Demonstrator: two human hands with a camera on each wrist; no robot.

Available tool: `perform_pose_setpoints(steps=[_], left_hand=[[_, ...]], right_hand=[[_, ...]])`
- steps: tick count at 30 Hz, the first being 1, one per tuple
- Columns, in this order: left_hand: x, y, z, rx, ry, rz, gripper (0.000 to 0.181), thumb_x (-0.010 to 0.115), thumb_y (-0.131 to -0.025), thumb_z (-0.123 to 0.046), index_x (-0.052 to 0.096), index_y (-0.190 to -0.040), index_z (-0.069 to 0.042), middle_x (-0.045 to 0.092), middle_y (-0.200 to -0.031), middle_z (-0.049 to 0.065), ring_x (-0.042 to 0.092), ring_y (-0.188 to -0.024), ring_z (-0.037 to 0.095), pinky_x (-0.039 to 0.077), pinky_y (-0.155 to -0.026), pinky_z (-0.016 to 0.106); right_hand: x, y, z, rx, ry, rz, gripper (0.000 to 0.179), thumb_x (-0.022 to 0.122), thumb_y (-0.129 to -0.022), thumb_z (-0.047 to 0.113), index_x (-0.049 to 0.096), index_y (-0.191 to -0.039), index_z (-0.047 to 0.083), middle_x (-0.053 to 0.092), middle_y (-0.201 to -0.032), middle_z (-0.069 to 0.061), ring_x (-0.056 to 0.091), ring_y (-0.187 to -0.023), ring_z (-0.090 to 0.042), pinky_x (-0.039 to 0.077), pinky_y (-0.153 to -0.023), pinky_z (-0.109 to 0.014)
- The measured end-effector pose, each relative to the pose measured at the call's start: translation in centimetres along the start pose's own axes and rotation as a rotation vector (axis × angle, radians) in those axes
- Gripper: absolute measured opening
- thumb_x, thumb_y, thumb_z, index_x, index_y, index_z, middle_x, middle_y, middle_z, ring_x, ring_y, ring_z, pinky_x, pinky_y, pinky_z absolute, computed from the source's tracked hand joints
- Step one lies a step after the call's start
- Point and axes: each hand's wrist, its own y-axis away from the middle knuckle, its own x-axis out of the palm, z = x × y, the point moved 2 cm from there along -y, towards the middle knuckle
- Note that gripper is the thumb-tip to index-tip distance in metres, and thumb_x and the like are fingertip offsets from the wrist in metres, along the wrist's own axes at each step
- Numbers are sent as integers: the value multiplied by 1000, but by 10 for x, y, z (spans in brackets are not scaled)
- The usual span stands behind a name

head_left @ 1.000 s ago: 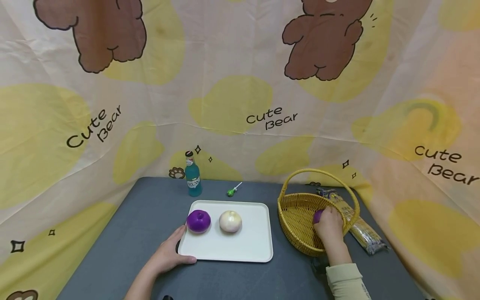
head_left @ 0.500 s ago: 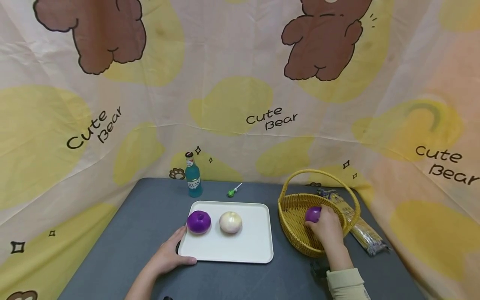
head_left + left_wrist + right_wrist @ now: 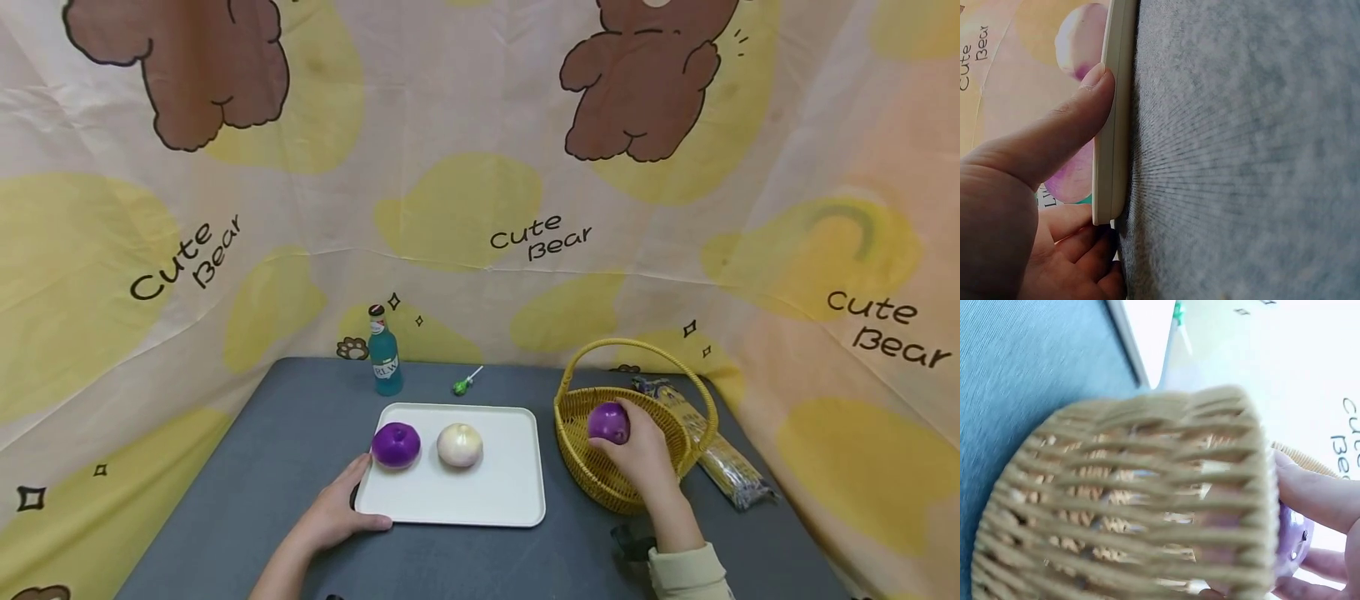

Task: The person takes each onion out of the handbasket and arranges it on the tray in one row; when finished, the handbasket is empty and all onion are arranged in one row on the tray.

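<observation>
My left hand [image 3: 330,508] grips the near left corner of a white tray [image 3: 487,496]. In the left wrist view the thumb [image 3: 1069,122] lies on the tray's rim and the fingers bend round its corner. On the tray sit a purple onion [image 3: 396,445], at the left, and a white onion [image 3: 460,445] beside it. My right hand [image 3: 647,450] holds a second purple onion [image 3: 606,423] between thumb and fingers, over the yellow wicker basket [image 3: 588,479]. From the right wrist, the basket's woven side [image 3: 1147,500] covers part of that onion.
A blue-green bottle [image 3: 386,362] stands at the back left. Behind the tray lies a green lollipop [image 3: 462,385] with a white stick. A long clear-wrapped packet [image 3: 723,462] lies right of the basket, whose tall handle [image 3: 637,342] arches over it.
My right hand has lifted the purple onion from deep in the basket and moved it leftward, so more of it shows. The left hand and the tray keep their place.
</observation>
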Motion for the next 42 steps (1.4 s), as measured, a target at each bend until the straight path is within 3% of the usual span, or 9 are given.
perform_pose_setpoints(steps=[23,35,42], left_hand=[[-1,1,-2,0,-1,0,126,92,-65,-49,23,-159,-1,24,-163,27,25,-147,54,27,-111,73],[0,2,-2,-7,-4,0,126,92,-65,-50,23,-160,-2,24,-164,26,25,-147,54,27,-111,73],[0,1,-2,-6,-1,2,126,92,-66,-50,23,-160,-3,24,-164,26,25,-147,54,26,-110,74]], right_hand=[[17,12,47,-107,-75,-17,83,90,-77,25,49,-147,8,52,-146,-20,52,-132,-43,47,-104,-61],[37,16,70,-213,-101,-32,82,93,-72,21,54,-143,4,57,-141,-19,58,-126,-41,50,-100,-59],[54,15,78,-202,-98,14,81,92,-74,22,54,-144,9,56,-143,-17,57,-127,-40,50,-100,-61]])
